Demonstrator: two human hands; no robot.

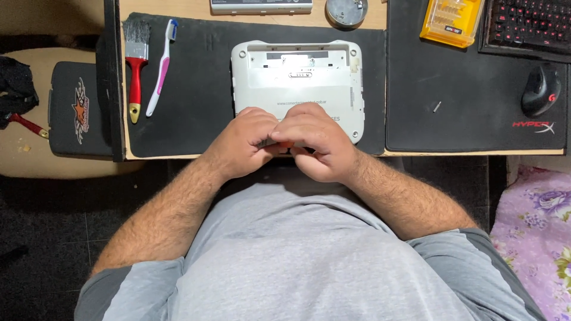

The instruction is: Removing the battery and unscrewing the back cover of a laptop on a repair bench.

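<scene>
We note white netbook [297, 83] lying underside up on dark mat [190, 119], near counter [178, 7] front edge. Long axis runs left-right; empty battery bay faces far side, near edge under our hands. Left hand [247, 139] and right hand [315, 145] curled, pressed together over near edge, fingertips pinching small dark-and-orange object, kind unclear. Left of netbook: red-handled paintbrush [136, 65], toothbrush [160, 65], both lengthwise toward us. Right: loose screw [437, 106], yellow bit case [452, 21], mouse [541, 89].
</scene>
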